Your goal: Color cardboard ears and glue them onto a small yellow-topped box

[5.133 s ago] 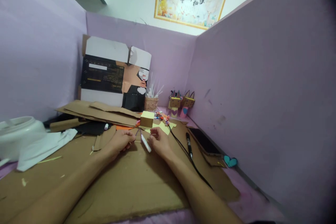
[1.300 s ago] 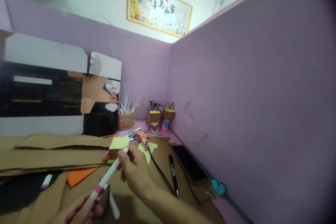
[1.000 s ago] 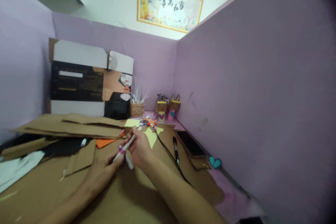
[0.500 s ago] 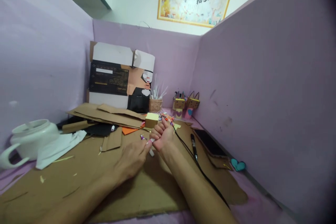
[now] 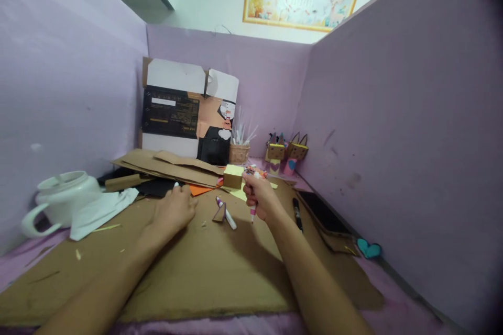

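Right hand (image 5: 261, 198) is gripping a slim white-and-pink plastic marker (image 5: 252, 211), fingers closed around its barrel, pink end pointing down toward the large flat brown cardboard sheet (image 5: 204, 277). Cannot tell whether the tip is touching.

Left hand (image 5: 175, 210) is lying low over the same sheet, back upward, fingers bending; the palm is hidden, so cannot tell whether they are grasping anything. A small white cylindrical cap (image 5: 176, 185) is showing just beyond the knuckles, by a black flat sheet (image 5: 154, 188).

Between the hands, a second marker, white with a purple end (image 5: 230, 219), is lying slantwise on the cardboard. A small folded brown cardboard piece with purple edging (image 5: 220, 213) is standing right against it.

Beyond the right hand, a brown cardboard cube with a pale yellow top (image 5: 233, 177) is sitting beside a sheet of pale yellow paper (image 5: 238, 194). An orange flat sheet (image 5: 199, 189) is lying to the cube's left.

Right side: a black pen (image 5: 297, 213) is lying near a dark flat phone (image 5: 323, 212); a teal heart-shaped cutout (image 5: 368, 247) is resting close to the purple wall (image 5: 396, 131).

Left side: a white rounded pot with a handle (image 5: 66, 198) is standing next to a crumpled white sheet (image 5: 102, 213). The big cardboard is covering most of the pinkish-purple bench (image 5: 398, 298).
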`<state>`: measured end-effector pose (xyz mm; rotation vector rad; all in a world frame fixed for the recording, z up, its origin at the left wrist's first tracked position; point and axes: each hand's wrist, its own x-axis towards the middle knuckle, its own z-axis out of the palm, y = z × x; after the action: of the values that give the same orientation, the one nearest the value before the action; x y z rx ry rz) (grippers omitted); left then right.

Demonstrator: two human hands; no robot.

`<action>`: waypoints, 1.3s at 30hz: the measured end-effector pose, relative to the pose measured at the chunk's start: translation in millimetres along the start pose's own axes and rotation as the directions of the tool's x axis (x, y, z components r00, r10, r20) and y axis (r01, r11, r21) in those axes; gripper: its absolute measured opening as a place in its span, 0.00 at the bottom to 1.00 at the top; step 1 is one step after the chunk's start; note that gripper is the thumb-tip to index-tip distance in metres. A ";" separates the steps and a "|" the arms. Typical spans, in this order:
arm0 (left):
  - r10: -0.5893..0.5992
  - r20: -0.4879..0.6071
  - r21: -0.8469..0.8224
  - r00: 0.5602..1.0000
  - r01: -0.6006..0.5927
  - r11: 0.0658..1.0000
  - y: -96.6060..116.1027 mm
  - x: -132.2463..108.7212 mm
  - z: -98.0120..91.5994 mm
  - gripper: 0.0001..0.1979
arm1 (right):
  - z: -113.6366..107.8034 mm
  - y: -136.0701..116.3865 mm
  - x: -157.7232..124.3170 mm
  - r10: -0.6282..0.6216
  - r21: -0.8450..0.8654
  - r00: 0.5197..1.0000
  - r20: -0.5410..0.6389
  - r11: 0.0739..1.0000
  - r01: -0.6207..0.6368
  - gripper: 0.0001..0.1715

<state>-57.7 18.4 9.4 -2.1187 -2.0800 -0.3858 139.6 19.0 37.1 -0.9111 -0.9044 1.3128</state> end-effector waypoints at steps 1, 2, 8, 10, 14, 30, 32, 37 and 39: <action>0.014 -0.041 -0.019 0.999 -0.015 1.000 0.5 -0.5 1.5 0.18 | -1.3 -0.1 -0.7 -0.001 -0.039 1.000 0.005 0.999 0.002 0.16; 0.023 -0.075 -0.055 0.997 -0.027 0.998 3.1 -2.0 2.6 0.18 | -3.4 -0.9 -0.8 -0.011 -0.075 1.000 0.003 0.997 0.012 0.16; 0.088 0.128 -0.325 0.988 -0.042 0.945 34.7 -17.9 5.9 0.19 | -15.7 2.5 6.0 -0.122 -0.368 0.992 -0.041 0.925 0.099 0.14; 0.108 0.119 -0.289 0.987 -0.070 0.955 40.7 -21.5 9.0 0.21 | -17.7 8.8 9.7 -0.172 -0.486 0.984 -0.041 0.864 0.131 0.13; 0.141 0.058 -0.257 0.988 -0.122 0.959 43.5 -23.2 14.7 0.20 | -20.8 19.9 16.9 -0.239 -0.654 0.971 0.000 0.734 0.180 0.09; -0.065 -0.019 -0.294 0.998 0.057 0.954 -0.6 15.2 0.2 0.15 | -3.3 40.7 -10.0 -0.028 -0.980 0.980 0.195 -0.047 0.194 0.11; -0.211 -0.076 -0.262 0.975 0.184 0.947 -19.1 33.9 -3.9 0.15 | -2.7 41.2 -10.0 -0.009 -0.982 0.983 0.182 -0.062 0.181 0.07; -0.282 0.027 -0.114 0.959 0.283 0.952 -40.9 66.2 10.5 0.20 | -5.2 36.1 -5.9 -0.012 -0.992 0.993 0.117 -0.038 0.116 0.08; -0.267 0.045 -0.109 0.963 0.270 0.957 -40.9 69.5 17.0 0.18 | -6.7 32.6 -4.2 -0.048 -0.996 0.995 0.089 0.016 0.090 0.08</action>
<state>-96.6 91.0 9.8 -1.9106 -2.4264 -0.5212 133.1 16.0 4.3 -1.9182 -1.9923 0.3038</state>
